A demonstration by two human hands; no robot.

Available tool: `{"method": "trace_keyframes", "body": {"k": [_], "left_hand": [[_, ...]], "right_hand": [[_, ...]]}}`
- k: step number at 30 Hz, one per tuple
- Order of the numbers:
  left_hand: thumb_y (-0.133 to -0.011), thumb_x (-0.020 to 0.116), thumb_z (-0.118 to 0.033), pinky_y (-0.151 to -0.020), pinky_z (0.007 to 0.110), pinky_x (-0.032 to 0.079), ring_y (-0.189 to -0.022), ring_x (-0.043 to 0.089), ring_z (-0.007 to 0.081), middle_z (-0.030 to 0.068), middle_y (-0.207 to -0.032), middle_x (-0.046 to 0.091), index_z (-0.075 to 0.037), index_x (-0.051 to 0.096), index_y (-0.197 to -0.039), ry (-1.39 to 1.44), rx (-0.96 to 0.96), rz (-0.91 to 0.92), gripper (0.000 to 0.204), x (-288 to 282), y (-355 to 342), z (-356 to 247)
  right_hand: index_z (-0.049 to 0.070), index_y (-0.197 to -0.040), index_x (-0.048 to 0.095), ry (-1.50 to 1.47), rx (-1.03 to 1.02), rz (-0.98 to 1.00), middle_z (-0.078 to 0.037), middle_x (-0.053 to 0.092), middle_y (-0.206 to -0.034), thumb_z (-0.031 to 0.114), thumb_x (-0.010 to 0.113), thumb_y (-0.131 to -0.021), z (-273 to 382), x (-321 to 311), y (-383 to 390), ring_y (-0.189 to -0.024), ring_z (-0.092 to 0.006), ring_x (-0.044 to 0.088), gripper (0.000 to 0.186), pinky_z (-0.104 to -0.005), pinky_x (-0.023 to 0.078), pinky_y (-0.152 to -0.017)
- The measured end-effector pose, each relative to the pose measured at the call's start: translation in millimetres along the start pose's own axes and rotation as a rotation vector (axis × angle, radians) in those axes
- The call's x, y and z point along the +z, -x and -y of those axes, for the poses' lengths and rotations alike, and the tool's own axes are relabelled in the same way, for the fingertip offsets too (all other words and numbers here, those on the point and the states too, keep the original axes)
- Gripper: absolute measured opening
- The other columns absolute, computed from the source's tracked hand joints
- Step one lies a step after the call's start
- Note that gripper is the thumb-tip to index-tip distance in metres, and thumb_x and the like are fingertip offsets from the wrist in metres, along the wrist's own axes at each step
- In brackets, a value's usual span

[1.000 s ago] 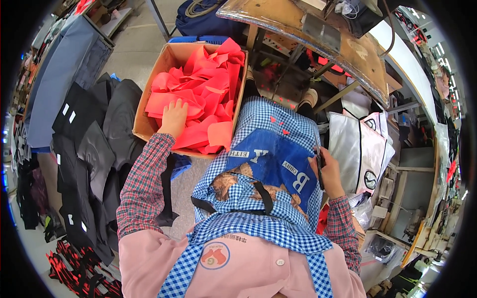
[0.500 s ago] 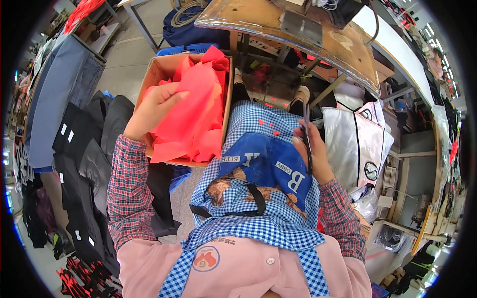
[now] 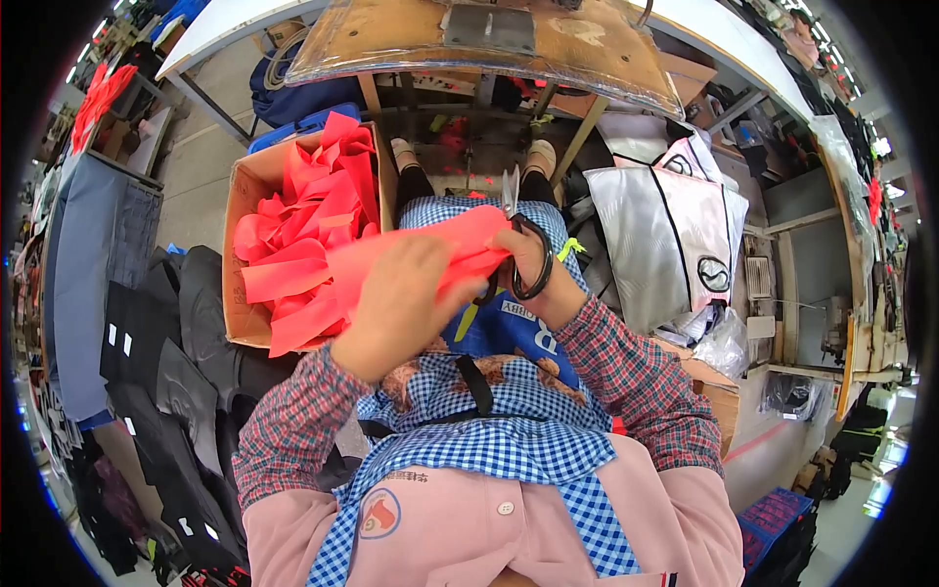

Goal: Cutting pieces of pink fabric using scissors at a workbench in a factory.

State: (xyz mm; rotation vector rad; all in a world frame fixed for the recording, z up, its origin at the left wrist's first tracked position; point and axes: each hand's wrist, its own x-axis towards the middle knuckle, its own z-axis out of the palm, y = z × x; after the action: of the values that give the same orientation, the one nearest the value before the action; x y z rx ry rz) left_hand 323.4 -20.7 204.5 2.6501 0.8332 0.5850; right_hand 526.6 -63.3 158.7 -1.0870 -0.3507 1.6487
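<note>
My left hand (image 3: 396, 303) grips a red fabric piece (image 3: 460, 232), folded or layered, held across my lap over the checked apron (image 3: 489, 430). My right hand (image 3: 538, 279) holds black-handled scissors (image 3: 511, 191), blades pointing away from me, and its thumb meets the right end of the red fabric. A cardboard box (image 3: 238, 308) piled with red fabric pieces (image 3: 313, 176) stands left of my lap, partly behind my left hand.
A worn wooden worktable (image 3: 597, 54) spans the top, between white tables. Black fabric pieces (image 3: 176, 391) lie at the left beside a grey wrapped stack (image 3: 83, 254). White-and-pink bags (image 3: 631, 245) and clear plastic (image 3: 724, 342) lie at my right. A blue crate (image 3: 768, 528) sits lower right.
My left hand has lifted red fabric from the box and moved rightward over my lap. My right hand has swung inward with the scissors to meet it. The view has shifted.
</note>
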Motion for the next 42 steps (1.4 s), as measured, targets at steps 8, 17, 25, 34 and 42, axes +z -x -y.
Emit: {"method": "trace_keyframes", "body": {"k": [8, 17, 25, 34, 42], "left_hand": [[-0.09, 0.068, -0.021, -0.076, 0.04, 0.054, -0.089, 0.068, 0.0351, 0.0205, -0.096, 0.069, -0.001, 0.067, -0.112, 0.222, -0.18, 0.133, 0.029, 10.9, -3.2, 22.7], [-0.098, 0.066, -0.015, -0.076, 0.024, 0.049, -0.085, 0.06, 0.005, -0.0024, -0.09, 0.066, 0.004, 0.068, -0.112, 0.749, -0.305, 0.318, 0.025, -20.7, -21.5, 52.6], [-0.096, 0.066, -0.013, -0.078, 0.026, 0.051, -0.085, 0.063, 0.0106, 0.0051, -0.09, 0.069, 0.006, 0.067, -0.11, 0.804, -0.284, 0.398, 0.023, -20.1, -19.7, 53.7], [-0.096, 0.066, -0.012, -0.078, 0.027, 0.051, -0.087, 0.064, 0.0113, 0.0059, -0.092, 0.069, 0.006, 0.067, -0.11, 0.802, -0.305, 0.362, 0.023, -24.1, -17.1, 55.5], [-0.095, 0.066, -0.011, -0.079, 0.028, 0.052, -0.085, 0.065, 0.0133, 0.0083, -0.091, 0.07, 0.006, 0.067, -0.111, 0.776, -0.262, 0.366, 0.023, -24.6, -18.3, 51.2]], "right_hand": [[0.004, -0.117, 0.058, 0.093, -0.124, 0.011, -0.008, 0.065, -0.1, 0.028, 0.065, -0.093, 17.4, -5.3, 8.1, -0.082, -0.0185, 0.067, 0.034, -0.0314, 0.056, -0.073], [0.001, -0.121, 0.061, 1.31, -0.635, 0.053, -0.016, 0.066, -0.094, 0.045, 0.072, -0.09, 83.4, -54.7, 34.2, -0.084, -0.0297, 0.067, 0.055, -0.0387, 0.053, -0.076], [0.007, -0.121, 0.063, 1.774, -0.712, 0.353, -0.013, 0.066, -0.101, 0.046, 0.074, -0.085, 128.0, -50.3, 38.5, -0.094, -0.0331, 0.065, 0.054, -0.0409, 0.052, -0.079], [0.01, -0.121, 0.063, 1.806, -0.678, 0.481, -0.012, 0.065, -0.101, 0.047, 0.072, -0.086, 143.8, -35.9, 39.2, -0.097, -0.0342, 0.064, 0.052, -0.0432, 0.052, -0.082], [0.005, -0.119, 0.064, 1.842, -0.778, 0.534, -0.01, 0.064, -0.1, 0.047, 0.077, -0.083, 140.8, -32.3, 31.4, -0.09, -0.0302, 0.065, 0.057, -0.04, 0.052, -0.076]]}}
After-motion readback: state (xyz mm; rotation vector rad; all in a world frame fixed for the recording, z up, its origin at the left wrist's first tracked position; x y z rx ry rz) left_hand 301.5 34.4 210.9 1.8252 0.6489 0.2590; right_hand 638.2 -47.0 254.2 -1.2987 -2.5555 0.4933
